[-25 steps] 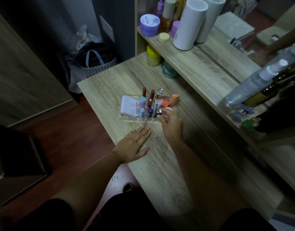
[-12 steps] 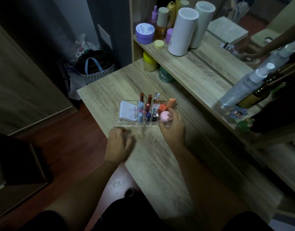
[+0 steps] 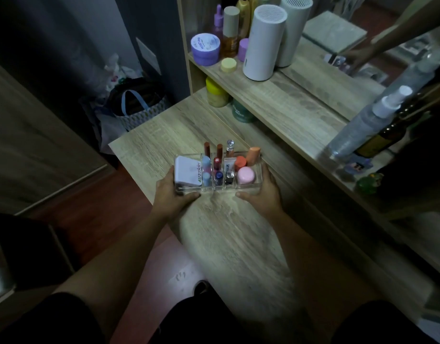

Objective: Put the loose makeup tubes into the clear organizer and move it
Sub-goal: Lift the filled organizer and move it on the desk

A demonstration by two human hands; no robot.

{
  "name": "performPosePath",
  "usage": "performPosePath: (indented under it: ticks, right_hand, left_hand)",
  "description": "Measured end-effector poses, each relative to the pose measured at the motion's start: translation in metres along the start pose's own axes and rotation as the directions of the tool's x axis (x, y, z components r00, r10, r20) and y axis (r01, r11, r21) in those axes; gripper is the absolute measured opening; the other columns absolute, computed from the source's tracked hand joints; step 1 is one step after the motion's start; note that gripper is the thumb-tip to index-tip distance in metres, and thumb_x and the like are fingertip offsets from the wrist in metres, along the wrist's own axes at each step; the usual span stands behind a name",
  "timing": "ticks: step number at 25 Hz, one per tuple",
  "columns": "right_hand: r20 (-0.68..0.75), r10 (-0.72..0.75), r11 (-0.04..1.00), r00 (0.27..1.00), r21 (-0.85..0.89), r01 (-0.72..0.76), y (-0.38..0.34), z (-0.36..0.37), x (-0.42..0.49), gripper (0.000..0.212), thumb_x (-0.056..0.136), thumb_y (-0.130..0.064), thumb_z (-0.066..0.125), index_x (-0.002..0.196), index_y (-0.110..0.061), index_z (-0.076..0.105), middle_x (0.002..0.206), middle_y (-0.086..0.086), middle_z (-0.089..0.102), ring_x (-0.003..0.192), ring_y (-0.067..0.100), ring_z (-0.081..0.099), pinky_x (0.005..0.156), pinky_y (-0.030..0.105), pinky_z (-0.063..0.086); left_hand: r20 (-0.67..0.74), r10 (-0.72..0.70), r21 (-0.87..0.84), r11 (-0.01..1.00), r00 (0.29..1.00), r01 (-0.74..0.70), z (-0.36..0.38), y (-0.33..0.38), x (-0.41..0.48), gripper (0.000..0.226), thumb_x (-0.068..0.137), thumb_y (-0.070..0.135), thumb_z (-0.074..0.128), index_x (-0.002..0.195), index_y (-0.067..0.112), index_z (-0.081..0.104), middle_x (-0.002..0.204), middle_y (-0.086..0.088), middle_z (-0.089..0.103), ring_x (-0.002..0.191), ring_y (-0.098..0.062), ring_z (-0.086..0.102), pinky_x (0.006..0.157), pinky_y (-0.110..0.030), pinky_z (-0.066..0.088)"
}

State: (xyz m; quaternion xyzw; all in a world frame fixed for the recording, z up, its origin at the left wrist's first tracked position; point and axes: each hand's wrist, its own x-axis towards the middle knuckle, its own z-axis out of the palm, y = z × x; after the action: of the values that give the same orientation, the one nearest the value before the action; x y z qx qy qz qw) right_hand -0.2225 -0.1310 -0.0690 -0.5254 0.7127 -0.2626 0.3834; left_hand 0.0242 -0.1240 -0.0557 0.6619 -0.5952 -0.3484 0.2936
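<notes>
Head view: clear organizer (image 3: pixel 217 192) on the desk (image 3: pixel 239 244), long axis crosswise, clasped at its short ends by left hand (image 3: pixel 173 194) and right hand (image 3: pixel 262 194) (tubes already inside), equally near.

White cylinder (image 3: pixel 263 43) on wooden shelf (image 3: pixel 283 105)

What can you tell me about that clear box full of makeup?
The clear plastic organizer is a low rectangular tray split into compartments, resting level on the pale wooden desk. A white compact fills its left section; tubes stand upright in the narrow middle slots; pink and orange caps sit right. The left hand and right hand grip its ends.
</notes>
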Motion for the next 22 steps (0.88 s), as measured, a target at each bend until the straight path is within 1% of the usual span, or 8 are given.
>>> performPosePath:
  ticks: [2,5,8,12,15,17,20,22]
  right_hand:
    - [0.022,-0.005,0.999,1.000,0.032,0.005,-0.002,-0.001,0.003,0.109,0.058,-0.015,0.086,0.143,-0.032,0.020,0.135,0.005,0.053,0.125,0.026,0.049,0.101,0.051,0.046]
    - [-0.005,0.015,0.997,1.000,0.070,-0.015,-0.002,0.000,0.005,0.096,0.064,-0.012,0.082,0.143,-0.027,0.029,0.126,0.008,0.061,0.118,0.027,0.055,0.100,0.051,0.046]
    - [-0.018,0.040,0.996,0.999,0.075,-0.039,-0.002,-0.001,0.005,0.089,0.065,-0.010,0.082,0.141,-0.022,0.036,0.123,0.008,0.064,0.117,0.026,0.057,0.101,0.051,0.046]
    - [-0.016,0.041,0.999,0.999,0.013,-0.041,-0.002,-0.006,0.003,0.091,0.064,-0.014,0.083,0.141,-0.021,0.036,0.122,0.011,0.065,0.116,0.027,0.058,0.099,0.048,0.048]
    - [-0.053,0.042,0.999,0.998,-0.014,-0.043,0.000,-0.008,-0.010,0.090,0.063,-0.017,0.084,0.140,-0.021,0.037,0.123,0.010,0.065,0.115,0.025,0.059,0.098,0.047,0.050]
    - [-0.076,0.043,0.999,0.996,0.034,-0.041,0.003,-0.011,-0.026,0.091,0.063,-0.016,0.084,0.141,-0.022,0.036,0.125,0.008,0.064,0.117,0.024,0.058,0.100,0.046,0.048]
    - [-0.156,0.043,0.998,0.987,0.057,-0.035,0.008,-0.022,-0.055,0.093,0.061,-0.016,0.085,0.141,-0.020,0.036,0.124,0.010,0.065,0.116,0.025,0.059,0.100,0.045,0.048]
    - [-0.214,0.060,0.997,0.975,0.065,-0.047,0.012,-0.025,-0.072,0.095,0.060,-0.014,0.086,0.141,-0.017,0.037,0.122,0.012,0.066,0.114,0.026,0.060,0.100,0.042,0.048]
  left_hand:
    - [-0.017,-0.008,0.004,1.000,1.000,0.008,0.004,0.000,0.002,0.083,0.064,0.025,0.087,0.133,0.013,0.044,0.120,-0.009,0.066,0.111,-0.027,0.060,0.094,-0.041,0.050]
    - [-0.038,-0.049,0.024,0.998,0.998,0.050,0.008,-0.003,0.003,0.089,0.066,0.028,0.085,0.140,0.016,0.037,0.125,-0.011,0.062,0.117,-0.031,0.054,0.097,-0.049,0.047]
    - [-0.067,-0.029,0.044,0.999,0.997,0.032,0.011,-0.005,0.003,0.088,0.067,0.031,0.084,0.140,0.018,0.037,0.124,-0.011,0.063,0.115,-0.032,0.054,0.095,-0.046,0.047]
    - [-0.082,-0.003,0.051,0.999,0.997,0.007,0.012,-0.007,0.000,0.086,0.067,0.033,0.083,0.139,0.018,0.039,0.122,-0.012,0.064,0.113,-0.032,0.055,0.093,-0.043,0.048]
    - [-0.061,0.033,0.075,0.997,0.998,-0.029,0.011,-0.007,-0.003,0.087,0.067,0.034,0.083,0.139,0.016,0.039,0.123,-0.013,0.063,0.114,-0.033,0.055,0.093,-0.042,0.047]
    - [-0.035,0.068,0.086,0.994,0.997,-0.065,0.010,-0.002,-0.007,0.087,0.066,0.036,0.084,0.139,0.017,0.040,0.125,-0.013,0.062,0.114,-0.033,0.054,0.092,-0.039,0.044]
    - [0.039,0.132,0.072,0.988,0.991,-0.134,0.011,0.010,-0.016,0.090,0.059,0.051,0.077,0.136,0.019,0.044,0.121,-0.010,0.064,0.110,-0.029,0.059,0.087,-0.033,0.044]
    - [0.084,0.142,0.068,0.987,0.986,-0.148,0.014,0.014,-0.021,0.094,0.053,0.060,0.068,0.135,0.020,0.045,0.119,-0.010,0.065,0.106,-0.027,0.061,0.086,-0.033,0.046]
